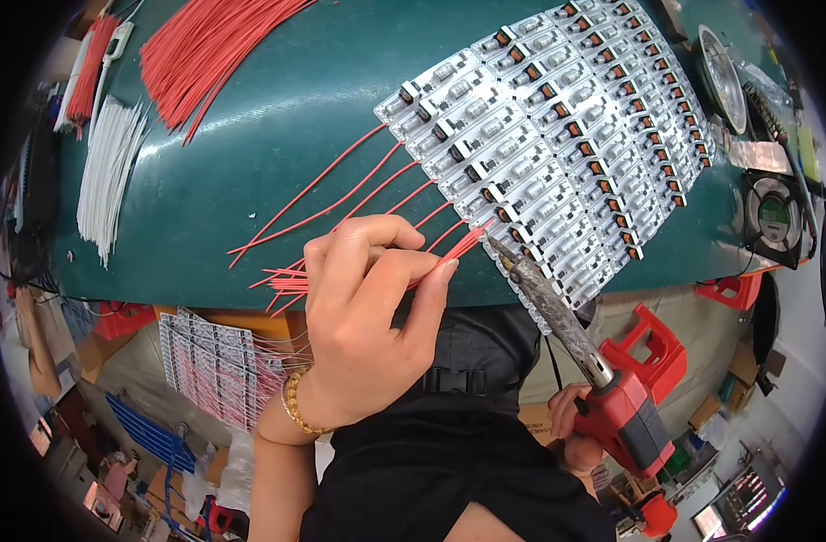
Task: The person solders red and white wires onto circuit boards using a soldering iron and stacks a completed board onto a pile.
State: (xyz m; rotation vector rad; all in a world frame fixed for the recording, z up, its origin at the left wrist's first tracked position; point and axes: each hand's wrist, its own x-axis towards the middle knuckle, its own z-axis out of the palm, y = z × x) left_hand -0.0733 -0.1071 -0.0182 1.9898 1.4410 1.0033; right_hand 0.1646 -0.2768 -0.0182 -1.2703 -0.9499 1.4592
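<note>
A panel of white circuit boards [521, 172], with rows of black and orange parts, lies on the green table. Several red wires [323, 172] run leftward from its left edge. My left hand [368, 307] pinches a bundle of red wires [463, 248] between thumb and forefinger, and their ends meet the panel's edge. My right hand [576, 429] is wrapped round the red and black handle of a soldering iron [558, 312]. The iron's dark tip points up and left and sits at the board edge, close by the wire ends; whether it touches them I cannot tell.
Farther back left lie a large red wire bundle [210, 54] and a white wire bundle [110, 181]. A metal dish [722, 79] and a small fan [774, 217] stand at the right. Wired boards [210, 361] sit below the table edge, left of me. A red stool [652, 348] stands right.
</note>
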